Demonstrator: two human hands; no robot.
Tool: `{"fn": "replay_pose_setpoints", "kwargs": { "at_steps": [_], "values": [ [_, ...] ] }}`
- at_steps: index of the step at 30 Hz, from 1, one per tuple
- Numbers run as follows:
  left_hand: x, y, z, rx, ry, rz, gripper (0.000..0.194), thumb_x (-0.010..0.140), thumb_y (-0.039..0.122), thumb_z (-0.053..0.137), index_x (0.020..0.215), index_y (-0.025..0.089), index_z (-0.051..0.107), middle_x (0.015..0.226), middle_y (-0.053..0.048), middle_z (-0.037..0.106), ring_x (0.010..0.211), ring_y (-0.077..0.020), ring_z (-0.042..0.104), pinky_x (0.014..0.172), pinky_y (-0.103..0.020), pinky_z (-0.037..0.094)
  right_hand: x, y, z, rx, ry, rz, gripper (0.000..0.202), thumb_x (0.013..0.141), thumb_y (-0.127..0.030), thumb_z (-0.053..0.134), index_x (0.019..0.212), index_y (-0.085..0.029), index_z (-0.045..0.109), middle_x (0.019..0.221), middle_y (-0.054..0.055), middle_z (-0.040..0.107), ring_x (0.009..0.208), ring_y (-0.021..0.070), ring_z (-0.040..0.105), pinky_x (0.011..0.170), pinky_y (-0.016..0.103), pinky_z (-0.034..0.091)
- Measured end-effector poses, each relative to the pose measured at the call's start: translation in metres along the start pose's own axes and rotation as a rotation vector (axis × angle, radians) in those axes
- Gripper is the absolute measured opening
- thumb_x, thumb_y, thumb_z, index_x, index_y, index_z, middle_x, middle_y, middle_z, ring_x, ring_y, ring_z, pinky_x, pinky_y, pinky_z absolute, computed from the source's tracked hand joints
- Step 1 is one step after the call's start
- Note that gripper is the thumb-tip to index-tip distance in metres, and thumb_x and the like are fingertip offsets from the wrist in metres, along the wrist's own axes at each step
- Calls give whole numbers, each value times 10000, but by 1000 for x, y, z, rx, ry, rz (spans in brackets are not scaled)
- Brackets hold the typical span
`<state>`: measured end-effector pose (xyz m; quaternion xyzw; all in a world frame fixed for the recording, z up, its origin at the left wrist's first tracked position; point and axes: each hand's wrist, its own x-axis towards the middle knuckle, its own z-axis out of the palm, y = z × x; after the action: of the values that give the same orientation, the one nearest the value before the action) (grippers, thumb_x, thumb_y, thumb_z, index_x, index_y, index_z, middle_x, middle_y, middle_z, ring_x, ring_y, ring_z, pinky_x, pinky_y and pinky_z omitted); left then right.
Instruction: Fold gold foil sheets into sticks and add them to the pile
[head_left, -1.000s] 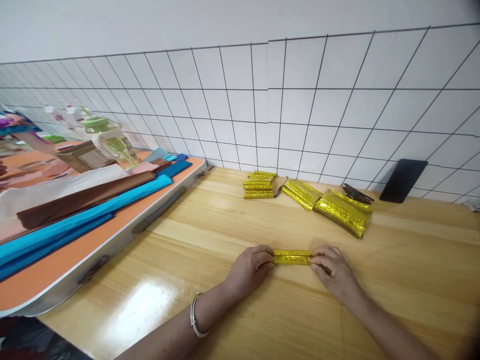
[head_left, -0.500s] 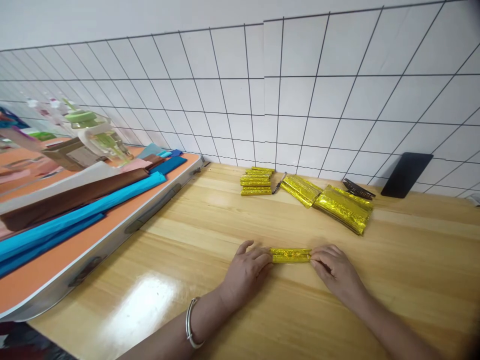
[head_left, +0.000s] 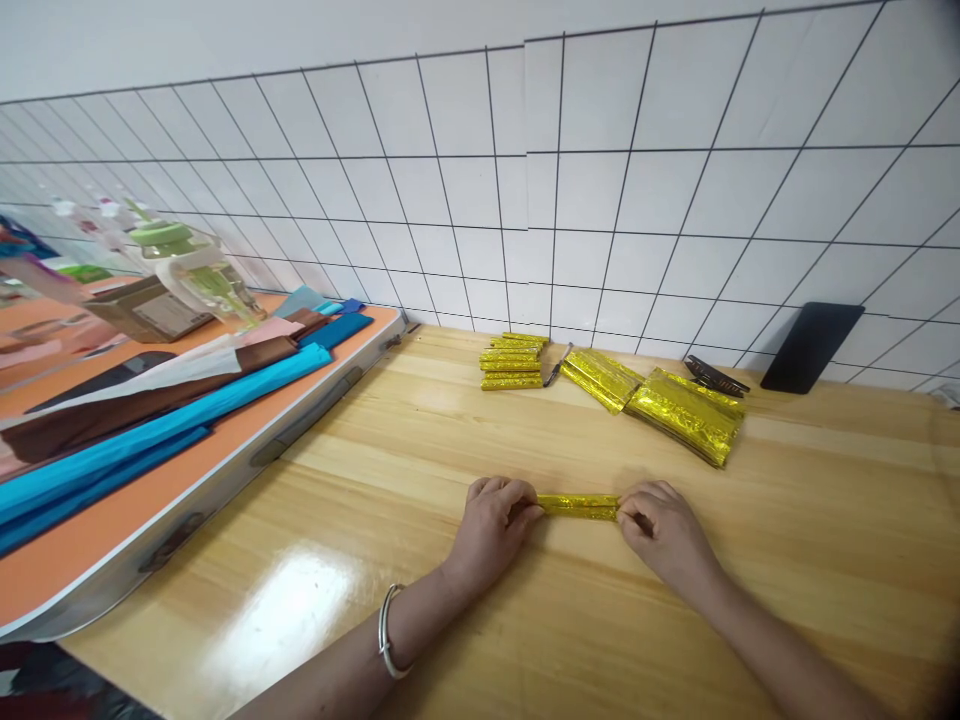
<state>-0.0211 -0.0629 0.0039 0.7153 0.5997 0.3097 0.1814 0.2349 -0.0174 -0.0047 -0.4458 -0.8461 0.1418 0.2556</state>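
A narrow folded strip of shiny gold foil (head_left: pixel 577 506) lies level above the wooden table (head_left: pixel 420 620), stretched between my two hands. My left hand (head_left: pixel 495 525) pinches its left end, with a silver bangle on the wrist. At the right end, my right hand (head_left: pixel 664 530) grips the strip between thumb and fingers. Several narrow gold strips (head_left: pixel 512 363) are stacked farther back. Wider gold foil pieces lie to their right, one flat piece (head_left: pixel 601 380) touching a thicker pile (head_left: pixel 688 415).
A pen (head_left: pixel 557 366) lies between the gold groups. A dark hair clip (head_left: pixel 716 377) and a black phone (head_left: pixel 812 347) are near the tiled wall. On the left, an orange table (head_left: pixel 247 440) bears blue and brown paper (head_left: pixel 150 410), a box (head_left: pixel 146 308) and a green-lidded bottle (head_left: pixel 199 262).
The foil strip between my hands looks narrower. My left fingers have curled in and closed on its end. On the orange table, the white sheet has shifted, showing a dark object.
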Motion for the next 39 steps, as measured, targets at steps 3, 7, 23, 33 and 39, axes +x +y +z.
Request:
{"fn": "replay_pose_setpoints", "kwargs": {
  "at_steps": [3,7,23,33,39],
  "values": [
    [2,-2,1,-34,-20,-12,38,813,265,608,850,260,611,788,32,631,818,-165,534,821,-322,335,2,1,0,15,1,-5,121,722,-114,539,676,-223,568,737,15,621,742,195,534,694,328,400],
    [4,-3,1,-42,-46,13,38,822,271,601,848,267,628,792,32,642,816,-164,531,815,-317,330,4,2,0,47,7,-20,131,729,-116,543,653,-222,558,711,8,613,726,186,534,687,324,401],
    [-2,5,-9,34,-45,143,85,829,263,576,862,251,653,862,-12,668,877,-178,567,875,-355,348,-1,9,-7,158,-55,-37,78,808,-211,564,785,-242,631,879,27,643,860,195,555,777,351,425],
    [1,10,-4,78,-9,111,108,835,245,543,767,220,623,763,-6,638,804,-168,542,836,-342,348,2,0,-2,98,5,7,138,753,-146,537,649,-228,575,747,9,628,757,188,553,710,330,411],
    [6,10,4,144,-11,85,130,781,176,534,652,189,541,702,-14,588,776,-174,517,757,-314,356,4,0,3,-21,11,35,118,719,-151,543,624,-222,542,693,14,585,711,190,520,663,311,382]
  ]
}}
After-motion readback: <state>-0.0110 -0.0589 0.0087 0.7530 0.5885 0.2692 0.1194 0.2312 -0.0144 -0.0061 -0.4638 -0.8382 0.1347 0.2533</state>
